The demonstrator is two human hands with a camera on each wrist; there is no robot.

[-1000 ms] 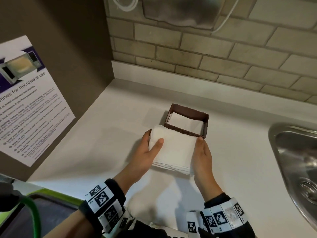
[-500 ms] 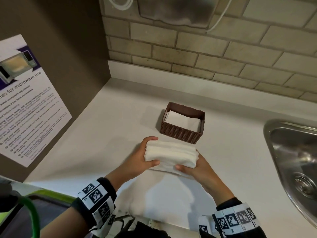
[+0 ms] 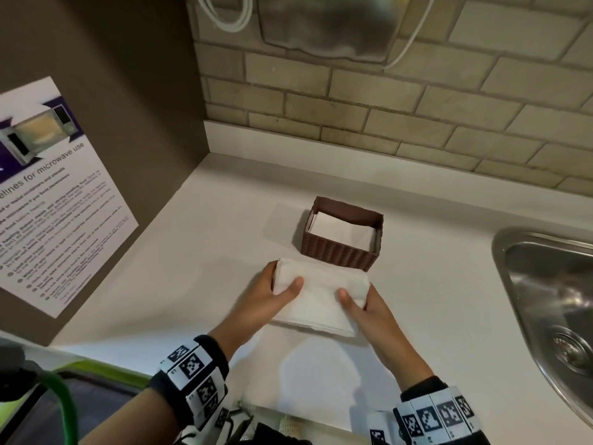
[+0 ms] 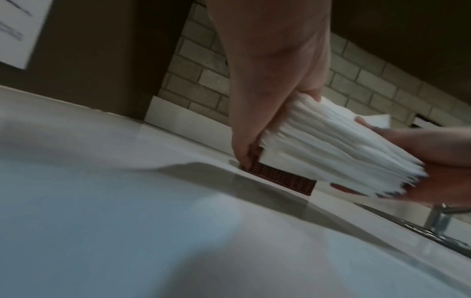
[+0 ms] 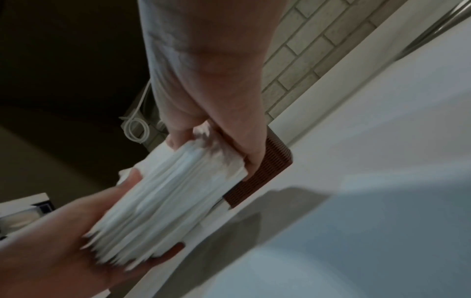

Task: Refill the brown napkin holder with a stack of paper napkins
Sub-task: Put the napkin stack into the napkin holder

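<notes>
A thick stack of white paper napkins hangs a little above the white counter, just in front of the brown woven napkin holder. My left hand grips the stack's left end, thumb on top. At the right end my right hand grips it the same way. The holder stands upright and open-topped with a few white napkins lying inside. In the left wrist view the napkin stack fans out between both hands, the holder behind it. The right wrist view shows the napkin stack before the holder.
A steel sink is sunk into the counter at the right. A brown side wall with a microwave notice closes off the left. The brick backsplash runs behind the holder, with a steel dispenser and white cable above.
The stack came back toward me from over the holder and dipped on edge. Now it lies flatter again in both hands, close to the holder's front wall.
</notes>
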